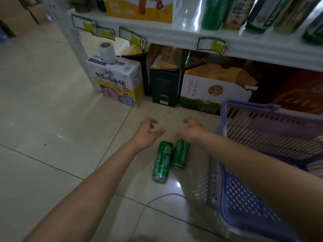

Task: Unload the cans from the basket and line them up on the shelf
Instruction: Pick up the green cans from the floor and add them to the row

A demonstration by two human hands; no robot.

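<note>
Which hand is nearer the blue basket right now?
Right. The right hand hovers just left of the blue basket, over one green can. The left hand is farther left, above the other can.

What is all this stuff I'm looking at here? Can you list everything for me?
green cans: two, green, lying side by side on the floor tiles, left of the basket
basket: one, blue and lilac, on the floor at right
shelf: one, white, with price tags on its edge
cans on the shelf: several, mostly green, standing at upper right
cartons: several, white, yellow and dark, under the shelf
cable: one, white, on the floor
left hand: one, open, above the cans
right hand: one, open, above the cans
</note>
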